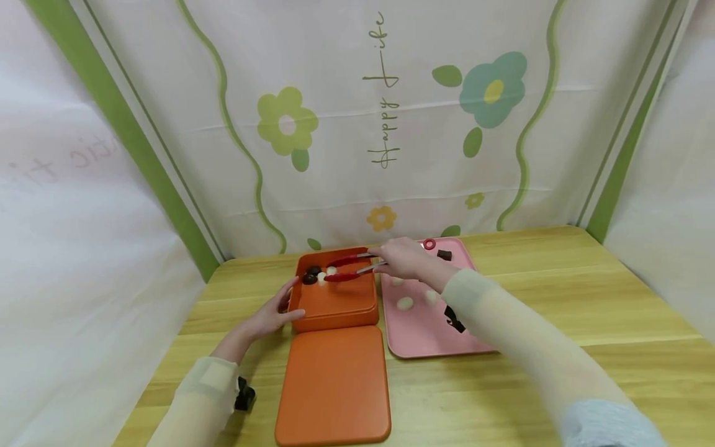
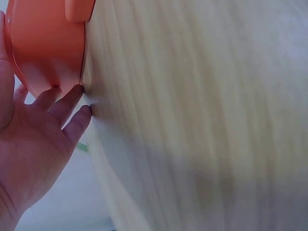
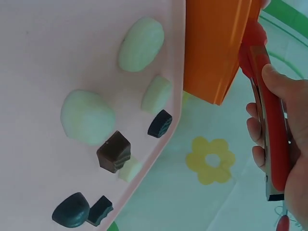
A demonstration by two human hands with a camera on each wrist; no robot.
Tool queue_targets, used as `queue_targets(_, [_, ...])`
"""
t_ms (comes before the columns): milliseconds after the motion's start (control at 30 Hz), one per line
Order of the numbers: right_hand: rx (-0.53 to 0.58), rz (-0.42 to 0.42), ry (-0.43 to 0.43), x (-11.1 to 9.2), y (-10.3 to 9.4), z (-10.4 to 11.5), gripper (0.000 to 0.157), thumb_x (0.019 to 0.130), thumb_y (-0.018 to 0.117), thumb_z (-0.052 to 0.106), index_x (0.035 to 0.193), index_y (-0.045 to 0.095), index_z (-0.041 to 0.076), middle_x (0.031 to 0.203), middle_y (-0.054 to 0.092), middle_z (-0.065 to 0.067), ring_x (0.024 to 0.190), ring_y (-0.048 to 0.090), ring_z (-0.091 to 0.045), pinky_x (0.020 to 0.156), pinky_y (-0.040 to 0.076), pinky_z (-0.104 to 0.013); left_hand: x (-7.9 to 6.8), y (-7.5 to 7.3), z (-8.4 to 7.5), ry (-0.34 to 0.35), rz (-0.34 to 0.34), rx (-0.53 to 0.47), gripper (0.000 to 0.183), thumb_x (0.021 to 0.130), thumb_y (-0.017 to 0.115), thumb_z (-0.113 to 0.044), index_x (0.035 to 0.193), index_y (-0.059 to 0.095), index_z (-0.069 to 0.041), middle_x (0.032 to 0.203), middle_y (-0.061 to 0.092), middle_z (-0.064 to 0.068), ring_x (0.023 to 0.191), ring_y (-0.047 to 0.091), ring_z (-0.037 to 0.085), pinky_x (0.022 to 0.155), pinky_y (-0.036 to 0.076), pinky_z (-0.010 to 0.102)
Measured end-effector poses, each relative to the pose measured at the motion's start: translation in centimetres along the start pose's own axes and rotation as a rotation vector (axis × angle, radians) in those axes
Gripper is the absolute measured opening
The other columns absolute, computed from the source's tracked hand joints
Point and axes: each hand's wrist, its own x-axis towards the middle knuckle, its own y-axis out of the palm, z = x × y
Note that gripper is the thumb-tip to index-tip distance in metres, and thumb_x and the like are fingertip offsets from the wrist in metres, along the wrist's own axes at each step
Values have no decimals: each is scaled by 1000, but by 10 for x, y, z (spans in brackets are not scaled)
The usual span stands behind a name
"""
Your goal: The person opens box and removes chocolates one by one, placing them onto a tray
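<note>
My right hand [image 1: 403, 257] grips red-and-metal tongs [image 3: 274, 130] over the orange box [image 1: 335, 304]. Their red tips straddle a small white piece [image 1: 332, 270] inside; whether they touch it I cannot tell. Beside it lie another white piece [image 1: 321, 277] and dark brown pieces [image 1: 310, 279]. My left hand [image 1: 274, 315] rests against the box's left side, thumb at the front corner; in the left wrist view its fingers reach out to the orange wall [image 2: 48, 43]. To the right, a pink tray [image 1: 413, 341] bears several white pieces [image 3: 141, 44] and dark brown chocolate-like pieces [image 3: 114, 151].
The flat orange lid [image 1: 335, 385] lies on the wooden table [image 1: 558, 285] directly in front of the box. The tray sits close against the box's right side. A printed fabric curtain [image 1: 346, 143] rises behind the table, with more fabric at both sides.
</note>
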Motion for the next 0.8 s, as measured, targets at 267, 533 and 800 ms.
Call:
queue_targets(267, [22, -64, -50, -17, -17, 4, 46, 92, 69, 29, 133, 61, 11, 117, 67, -3, 91, 62, -19, 76, 52, -37, -1, -1, 2, 5, -2, 12, 85, 95, 65, -29, 157, 9, -13, 151, 24, 34, 137, 28, 46, 109, 25, 57])
queue_targets(533, [38, -129, -90, -39, -29, 3, 32, 91, 70, 27, 121, 65, 16, 105, 65, 2, 83, 55, -16, 68, 47, -34, -1, -1, 2, 0, 9, -13, 86, 95, 65, -27, 158, 8, -14, 152, 23, 32, 138, 27, 46, 110, 24, 57])
queue_targets(800, [46, -243, -93, -65, -39, -3, 45, 88, 73, 32, 130, 65, 17, 121, 66, -2, 91, 64, -18, 70, 52, -36, 0, 0, 0, 1, 9, -3, 84, 95, 65, -26, 158, 9, -14, 153, 21, 32, 139, 25, 45, 110, 23, 56])
